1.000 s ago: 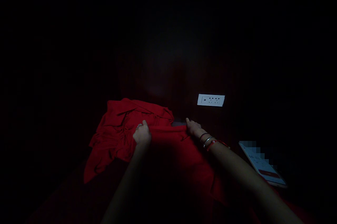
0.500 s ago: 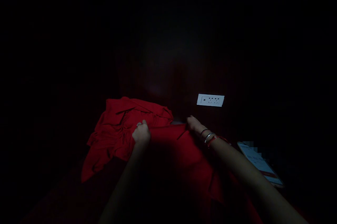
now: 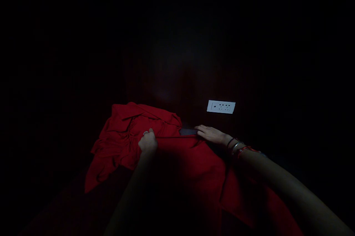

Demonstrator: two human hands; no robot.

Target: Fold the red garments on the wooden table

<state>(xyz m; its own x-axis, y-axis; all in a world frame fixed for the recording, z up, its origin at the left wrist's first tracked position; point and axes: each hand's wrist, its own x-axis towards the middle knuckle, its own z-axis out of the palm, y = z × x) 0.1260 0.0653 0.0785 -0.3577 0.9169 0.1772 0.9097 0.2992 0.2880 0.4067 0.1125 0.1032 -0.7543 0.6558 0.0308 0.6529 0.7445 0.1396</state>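
Observation:
A red cloth garment (image 3: 191,162) spreads across the middle, its upper edge running straight between my two hands. My left hand (image 3: 148,142) is closed in a fist on the left end of that edge and wears a ring. At the right end lies my right hand (image 3: 212,134), its fingers stretched out leftward over the cloth edge; bracelets circle the wrist. Whether the right thumb pinches the fabric is hard to see. Behind my left hand sits a crumpled part of red cloth (image 3: 116,136); I cannot tell whether it belongs to the same piece.
A white socket plate (image 3: 221,106) is set in the dark surface behind my right hand. A small greyish patch (image 3: 188,132) shows just beyond the cloth edge. Most of the surroundings are too dark to make out.
My right hand has gone from closed to stretched fingers, with its wrist and forearm swung rightward. The cloth reaches farther right, and the lit phone-like screen is out of sight. My left hand barely moved.

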